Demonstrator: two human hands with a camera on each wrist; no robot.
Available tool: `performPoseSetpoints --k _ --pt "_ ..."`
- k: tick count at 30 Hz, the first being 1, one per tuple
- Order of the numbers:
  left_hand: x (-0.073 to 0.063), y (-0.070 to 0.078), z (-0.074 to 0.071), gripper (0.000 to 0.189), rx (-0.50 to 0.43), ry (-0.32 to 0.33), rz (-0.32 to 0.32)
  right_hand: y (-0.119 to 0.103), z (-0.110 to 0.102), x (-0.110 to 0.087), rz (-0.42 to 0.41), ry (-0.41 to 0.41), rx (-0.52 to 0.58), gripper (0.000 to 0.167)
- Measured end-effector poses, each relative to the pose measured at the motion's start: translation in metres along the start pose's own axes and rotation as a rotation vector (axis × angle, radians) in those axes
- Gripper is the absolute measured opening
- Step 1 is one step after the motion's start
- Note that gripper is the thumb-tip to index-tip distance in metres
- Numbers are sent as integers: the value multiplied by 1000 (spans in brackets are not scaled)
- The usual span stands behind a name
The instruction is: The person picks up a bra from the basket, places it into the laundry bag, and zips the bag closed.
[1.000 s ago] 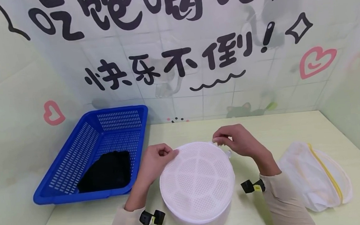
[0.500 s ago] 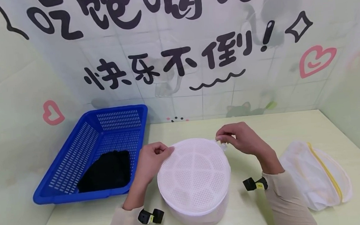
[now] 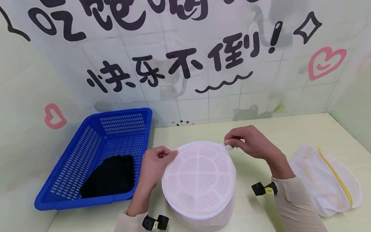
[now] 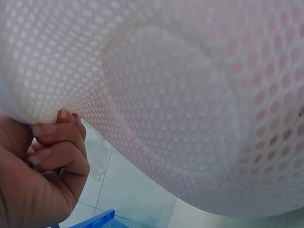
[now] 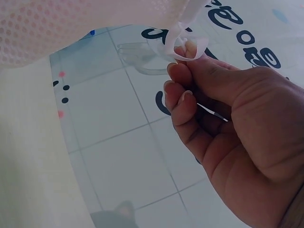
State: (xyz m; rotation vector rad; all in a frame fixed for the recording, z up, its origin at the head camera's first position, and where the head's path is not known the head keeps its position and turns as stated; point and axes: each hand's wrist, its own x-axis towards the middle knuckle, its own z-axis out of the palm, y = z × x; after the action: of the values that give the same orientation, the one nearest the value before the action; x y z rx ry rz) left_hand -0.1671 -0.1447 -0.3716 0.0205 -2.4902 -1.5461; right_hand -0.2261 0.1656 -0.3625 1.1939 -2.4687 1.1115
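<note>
A round white mesh laundry bag (image 3: 199, 179) stands on the table in front of me, its flat top tilted toward the head camera. At the upper left of its rim, my left hand (image 3: 153, 166) pinches the edge between thumb and fingers; the left wrist view shows the mesh (image 4: 166, 104) gathered at those fingertips. My right hand (image 3: 252, 142) is at the upper right of the rim. Its thumb and finger pinch a small white ribbon loop (image 5: 170, 43) attached to the bag's edge.
A blue plastic basket (image 3: 94, 201) is on the left, with a bundle of black cloth (image 3: 112, 175) inside. Flat on the right of the table (image 3: 270, 124) lies another white mesh bag (image 3: 323, 185) with a yellow zipper strip. A printed wall covering (image 3: 184, 105) rises behind.
Both hands have drawn the bag slightly away from me and to the left, its top lifting a little. The right hand has moved slightly outward to the right.
</note>
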Motion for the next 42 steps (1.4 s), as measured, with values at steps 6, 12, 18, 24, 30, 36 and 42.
performPoseSetpoints --k 6,12,18,24,30,36,42 --pt "0 0 0 21 -17 11 -12 -2 -1 0 13 -12 11 13" --pt "-1 0 0 20 -37 34 -34 -2 -2 0 13 -21 28 13" --pt "1 -3 2 21 -75 79 -42 -2 -4 -1 -4 -33 63 14" --pt "2 -7 5 23 -91 134 -36 -2 -5 0 -44 -51 90 10" --pt "2 -8 5 23 -93 163 -39 -1 -5 0 -85 -61 122 12" --pt "-1 -2 10 20 -54 196 -20 -1 -6 0 58 -70 61 12" --pt "4 0 25 22 -61 277 -29 -9 -13 -5 224 -56 -62 14"
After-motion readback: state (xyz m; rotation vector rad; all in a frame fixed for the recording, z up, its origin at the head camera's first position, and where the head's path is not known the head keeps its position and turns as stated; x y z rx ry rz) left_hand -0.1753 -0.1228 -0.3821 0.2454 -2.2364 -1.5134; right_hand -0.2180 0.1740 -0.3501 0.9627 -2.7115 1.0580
